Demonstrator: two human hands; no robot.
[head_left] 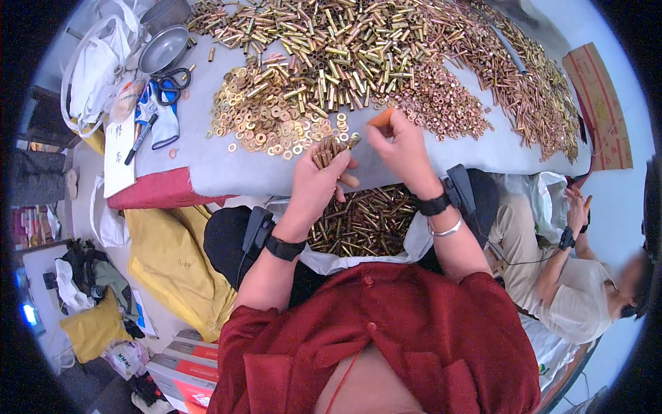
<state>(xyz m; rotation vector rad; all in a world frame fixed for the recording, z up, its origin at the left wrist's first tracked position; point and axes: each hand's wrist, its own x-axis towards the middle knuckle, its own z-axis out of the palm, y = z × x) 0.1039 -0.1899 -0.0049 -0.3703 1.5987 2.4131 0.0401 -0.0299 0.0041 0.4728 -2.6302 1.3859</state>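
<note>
My left hand (324, 172) is closed around a bunch of brass-coloured metal bolts (329, 150), just off the table's front edge. To its right, my right hand (400, 141) has its fingers drawn together, with an orange finger cover (381, 119) on one finger. Whether it pinches anything is too small to tell. Ahead of the hands lie a heap of gold-coloured flat washers (255, 114), a heap of copper-toned nuts (452, 103) and a large pile of metal sleeves (331, 41). Below my hands, a white bag (324, 262) holds many dark brassy metal pieces (365, 224).
Thin rods or bolts (531, 103) cover the table's right side. Scissors (174, 86), a marker (141, 140), a glove (164, 124) and a metal bowl (164, 50) lie at left. A yellow sack (179, 262) stands below. A co-worker (572, 276) sits at right.
</note>
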